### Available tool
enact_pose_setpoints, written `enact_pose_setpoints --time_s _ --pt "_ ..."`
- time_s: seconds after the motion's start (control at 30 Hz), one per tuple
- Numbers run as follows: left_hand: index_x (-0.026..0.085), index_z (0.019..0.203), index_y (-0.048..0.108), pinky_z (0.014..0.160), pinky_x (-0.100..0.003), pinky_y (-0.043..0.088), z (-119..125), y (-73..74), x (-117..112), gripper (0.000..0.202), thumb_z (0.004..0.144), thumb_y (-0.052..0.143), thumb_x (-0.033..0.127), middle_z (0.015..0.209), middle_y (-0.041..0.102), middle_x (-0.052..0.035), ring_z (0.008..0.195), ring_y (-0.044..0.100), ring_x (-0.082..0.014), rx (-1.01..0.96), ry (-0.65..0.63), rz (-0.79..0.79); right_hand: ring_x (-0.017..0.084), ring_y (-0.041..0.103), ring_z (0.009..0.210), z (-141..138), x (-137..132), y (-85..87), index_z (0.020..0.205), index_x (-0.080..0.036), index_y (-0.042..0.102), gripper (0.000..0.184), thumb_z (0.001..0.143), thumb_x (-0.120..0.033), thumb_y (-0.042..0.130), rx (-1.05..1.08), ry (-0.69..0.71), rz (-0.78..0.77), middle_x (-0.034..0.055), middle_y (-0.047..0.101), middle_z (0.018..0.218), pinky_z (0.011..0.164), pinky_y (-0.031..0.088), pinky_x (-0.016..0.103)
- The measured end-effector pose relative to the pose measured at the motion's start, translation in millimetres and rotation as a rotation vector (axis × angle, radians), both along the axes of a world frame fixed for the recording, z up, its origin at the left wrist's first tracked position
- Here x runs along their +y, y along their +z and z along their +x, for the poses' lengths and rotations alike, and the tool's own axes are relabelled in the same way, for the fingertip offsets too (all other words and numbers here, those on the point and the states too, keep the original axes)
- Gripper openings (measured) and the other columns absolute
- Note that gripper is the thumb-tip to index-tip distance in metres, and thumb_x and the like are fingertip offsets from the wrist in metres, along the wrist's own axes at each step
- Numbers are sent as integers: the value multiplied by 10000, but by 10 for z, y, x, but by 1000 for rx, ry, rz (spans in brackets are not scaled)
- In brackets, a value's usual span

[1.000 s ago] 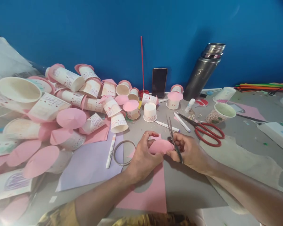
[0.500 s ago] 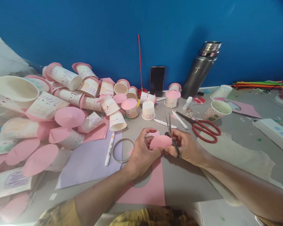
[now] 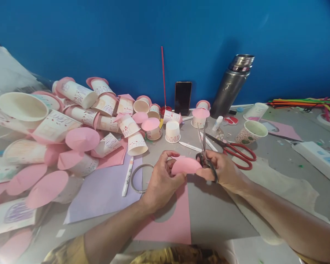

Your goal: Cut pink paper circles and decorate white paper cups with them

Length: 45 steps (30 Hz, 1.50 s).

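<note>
Between the fingers and thumb of my left hand (image 3: 163, 179) is a pink paper disc (image 3: 185, 166), bent slightly. My right hand (image 3: 222, 170) is closed round a small pair of dark-handled scissors (image 3: 204, 146), blades pointing up and away from me and slightly apart. The right fingertips are close to the disc's right edge; whether they touch it I cannot tell. Under my left hand lies a sheet of pink paper (image 3: 178, 220) with a rounded hole cut in it. A white paper cup (image 3: 172, 131) stands upside down beyond my hands.
Decorated paper cups with pink paper tops (image 3: 82, 138) are heaped at the left. A tape ring (image 3: 132, 179) and a marker (image 3: 128, 176) lie on lilac paper (image 3: 99, 198). Red-handled scissors (image 3: 240, 156), a steel flask (image 3: 231, 88), a phone (image 3: 183, 97) and a power strip (image 3: 319, 157) are beyond.
My right hand and the small scissors have shifted slightly right, and the blades have opened a little. The pink disc shows wider and more bent in my left hand.
</note>
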<state>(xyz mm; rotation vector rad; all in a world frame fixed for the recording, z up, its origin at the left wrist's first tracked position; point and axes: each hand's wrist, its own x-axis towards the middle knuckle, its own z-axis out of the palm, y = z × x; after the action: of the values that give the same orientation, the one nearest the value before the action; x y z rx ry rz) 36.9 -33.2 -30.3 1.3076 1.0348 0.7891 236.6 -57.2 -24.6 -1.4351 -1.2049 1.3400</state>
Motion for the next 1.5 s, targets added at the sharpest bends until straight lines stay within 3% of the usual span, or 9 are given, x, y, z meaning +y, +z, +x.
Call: enact_pose_setpoints --time_s 0.13,0.3,0.4,0.53,0.63,0.83,0.97,1.23,1.5 --pt "241 1168 538 673 -239 432 -23 -55 -6 407 794 670 148 753 568 60 706 557 -125 42 111 225 154 610 585 104 51 -17 878 -181 658 376 718 -486 809 100 -20 1 5 657 645 556 476 253" --pt "238 1188 583 779 -278 486 -21 -62 -13 409 802 675 139 950 671 -12 841 638 -160 106 119 340 135 591 557 86 90 -86 868 -185 648 377 639 -389 868 194 -13 -106 -24 637 609 533 475 236" --pt "241 1250 573 758 -278 503 -36 -26 -9 517 765 708 124 971 675 -21 838 649 -167 86 53 250 117 558 548 66 87 -90 847 -183 639 382 603 -353 879 126 -40 -77 -44 605 630 522 451 232" --pt "270 1386 513 671 -310 555 -90 5 72 729 716 798 245 1153 674 -65 704 674 -154 -194 -145 -132 126 555 619 88 59 -60 861 -193 638 370 625 -353 873 -45 -122 113 -28 617 718 553 452 238" --pt "176 1175 644 525 -299 532 -121 -8 161 452 805 722 424 873 686 -39 508 605 -126 -308 -133 -298 152 598 671 102 22 -50 886 -204 628 369 657 -369 865 -84 -133 186 -3 645 765 589 491 253" --pt "118 774 692 415 -196 418 -101 -17 171 251 743 799 342 529 640 -40 443 588 -123 -63 -221 -276 165 626 725 90 2 -109 905 -216 642 344 690 -359 870 -112 -135 239 19 688 857 660 524 267" --pt "143 701 642 382 -203 417 -112 27 192 207 718 785 291 499 636 -34 402 591 -137 -166 -107 -371 181 626 746 116 37 -72 961 -212 646 408 730 -492 832 -68 -93 148 30 692 866 644 515 269" --pt "122 759 678 407 -191 423 -193 74 310 134 758 722 248 581 610 -21 476 570 -110 -442 157 -439 180 545 716 100 -42 -36 972 -191 660 598 803 -765 667 -112 286 -2 72 690 903 587 402 269" --pt "175 708 635 397 -229 425 -164 137 241 206 696 747 347 638 615 -16 500 539 -129 -209 253 -259 141 463 634 -7 -65 -115 814 -174 621 694 715 -858 676 -204 419 -68 9 579 707 570 326 251"
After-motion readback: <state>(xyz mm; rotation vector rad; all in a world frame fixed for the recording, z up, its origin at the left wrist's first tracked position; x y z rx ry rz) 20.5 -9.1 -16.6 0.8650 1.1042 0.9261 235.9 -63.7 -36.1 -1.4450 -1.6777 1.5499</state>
